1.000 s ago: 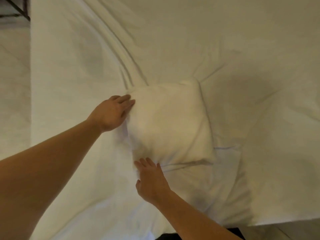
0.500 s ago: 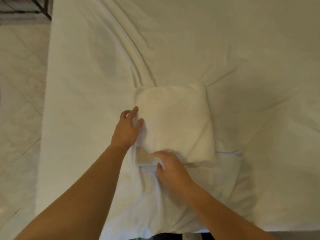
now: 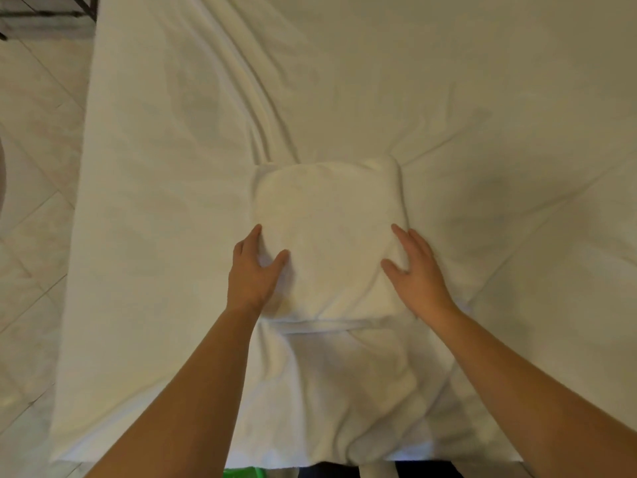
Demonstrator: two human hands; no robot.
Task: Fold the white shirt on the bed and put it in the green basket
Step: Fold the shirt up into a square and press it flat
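The white shirt (image 3: 327, 236) lies folded into a thick square in the middle of the bed (image 3: 482, 98). My left hand (image 3: 255, 270) clasps its left edge, fingers tucked beneath and thumb on top. My right hand (image 3: 413, 267) clasps the right edge the same way. A sliver of the green basket (image 3: 243, 473) shows under the bed's near edge at the bottom of the view.
A crumpled white sheet covers the bed, with folds running up to the far left. Pale tiled floor (image 3: 31, 201) lies left of the bed. A dark metal frame (image 3: 82, 8) stands at the top left corner.
My right hand has moved from the shirt's near edge to its right side. My left hand has slid down the left edge. Both now clasp the bundle's sides.
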